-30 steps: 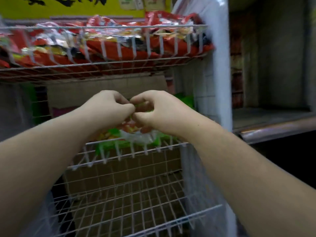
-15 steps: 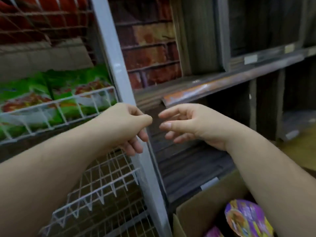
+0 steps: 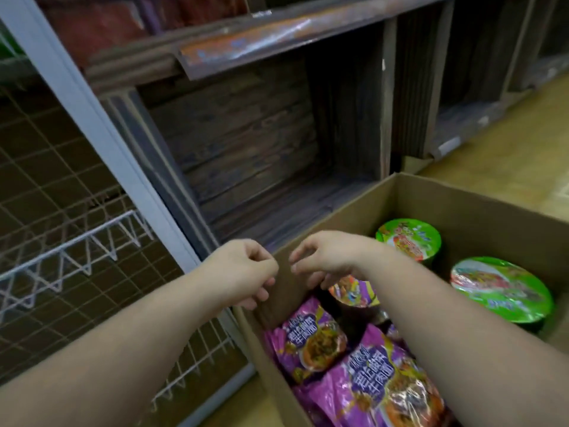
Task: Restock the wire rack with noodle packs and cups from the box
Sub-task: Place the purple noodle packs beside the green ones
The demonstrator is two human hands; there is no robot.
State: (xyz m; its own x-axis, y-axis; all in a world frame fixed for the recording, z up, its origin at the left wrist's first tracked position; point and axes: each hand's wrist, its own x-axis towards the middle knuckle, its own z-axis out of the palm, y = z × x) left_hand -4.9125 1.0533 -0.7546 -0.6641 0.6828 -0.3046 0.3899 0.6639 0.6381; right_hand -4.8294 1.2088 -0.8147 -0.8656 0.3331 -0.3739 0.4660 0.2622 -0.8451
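An open cardboard box (image 3: 462, 208) stands on the floor at the lower right. Inside lie purple noodle packs (image 3: 311, 337), a purple cup (image 3: 354, 292) and two green-lidded cups (image 3: 409, 237). Both hands hover over the box's near left corner and hold nothing. My left hand (image 3: 243, 269) has loosely curled fingers just left of the box wall. My right hand (image 3: 329, 257) hangs with relaxed, drooping fingers above the purple cup. The white wire rack (image 3: 70, 245) stands at the left, and the wire shelves in view carry nothing.
Dark wooden shelving (image 3: 264, 143) with bare compartments runs behind the box. The rack's white upright post (image 3: 92, 118) slants between rack and shelving. Yellowish floor (image 3: 498, 155) shows at the right.
My view swung from the rack's stocked upper baskets down and right to the box. Both hands let go of the green pack on the rack and came over the box.
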